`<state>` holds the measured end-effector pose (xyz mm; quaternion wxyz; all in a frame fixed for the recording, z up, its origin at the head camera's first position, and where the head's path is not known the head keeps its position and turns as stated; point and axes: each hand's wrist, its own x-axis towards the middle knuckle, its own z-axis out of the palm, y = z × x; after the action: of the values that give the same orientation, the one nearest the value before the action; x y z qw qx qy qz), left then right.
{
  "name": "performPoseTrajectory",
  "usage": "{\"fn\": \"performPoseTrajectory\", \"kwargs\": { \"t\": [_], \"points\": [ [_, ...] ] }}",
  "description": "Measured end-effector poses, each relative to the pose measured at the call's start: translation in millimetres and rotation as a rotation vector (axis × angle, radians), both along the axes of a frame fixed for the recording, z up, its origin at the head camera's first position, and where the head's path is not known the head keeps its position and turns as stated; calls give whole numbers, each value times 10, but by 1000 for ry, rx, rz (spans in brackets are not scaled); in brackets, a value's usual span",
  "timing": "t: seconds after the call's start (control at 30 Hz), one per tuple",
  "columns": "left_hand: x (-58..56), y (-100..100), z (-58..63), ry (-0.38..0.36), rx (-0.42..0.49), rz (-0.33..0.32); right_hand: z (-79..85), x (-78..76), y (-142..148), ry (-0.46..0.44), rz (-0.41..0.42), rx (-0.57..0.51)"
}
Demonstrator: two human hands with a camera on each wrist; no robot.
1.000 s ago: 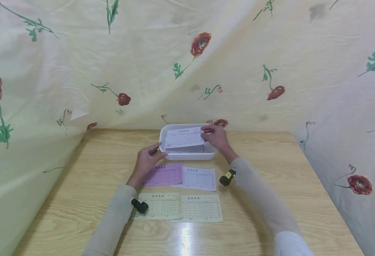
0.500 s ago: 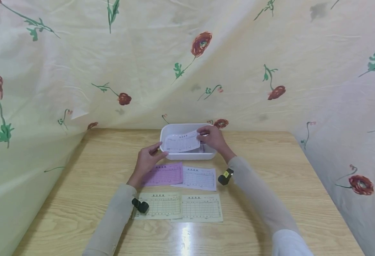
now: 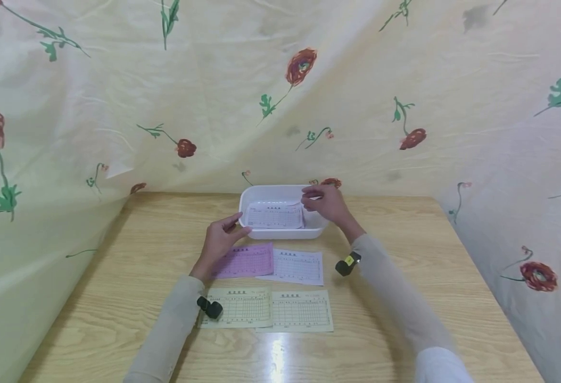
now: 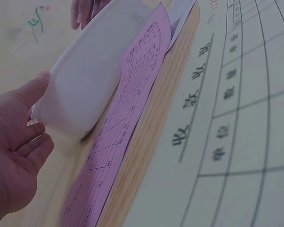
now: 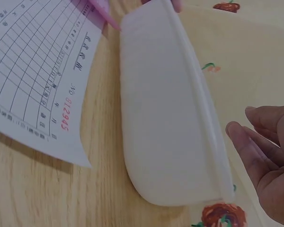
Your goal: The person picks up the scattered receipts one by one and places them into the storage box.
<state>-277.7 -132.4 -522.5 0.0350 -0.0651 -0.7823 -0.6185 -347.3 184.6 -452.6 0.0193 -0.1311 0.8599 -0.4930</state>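
My left hand (image 3: 218,240) holds the left end of a white plastic basin (image 3: 286,234), its thumb and fingers at the rim. A white printed receipt slip (image 3: 274,217) lies in the basin on top of other paper. My right hand (image 3: 327,205) hovers over the basin's right end, holding nothing. In the right wrist view, its thumb and fingertips (image 5: 234,128) stand apart beside the basin (image 5: 165,109). The left wrist view has the left hand (image 4: 16,146) against the basin's end (image 4: 80,90).
In front of the basin lie a purple receipt slip (image 3: 248,261) and a white one (image 3: 300,268), overlapping. Nearer still are two pale yellow-green slips (image 3: 239,309), side by side on the wooden table (image 3: 381,346). A flowered cloth (image 3: 357,80) hangs behind.
My right hand lowered the white receipt slip into the basin and let it go, then drew back slightly to the right. The left hand has stayed at the basin's left end.
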Motion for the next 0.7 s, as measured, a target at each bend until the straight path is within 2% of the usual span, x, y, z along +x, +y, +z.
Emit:
{"fn": "performPoseTrajectory", "kwargs": {
  "t": [0.13,0.43,0.7],
  "points": [
    [1,-2,9,-8,14,2,93,109,105,9,4,-56],
    [-11,-10,9,-13,1,1,243,468,268,80,-22,27],
    [4,10,19,-17,-3,6,196,821,347,76,-49,39]
  ]
}}
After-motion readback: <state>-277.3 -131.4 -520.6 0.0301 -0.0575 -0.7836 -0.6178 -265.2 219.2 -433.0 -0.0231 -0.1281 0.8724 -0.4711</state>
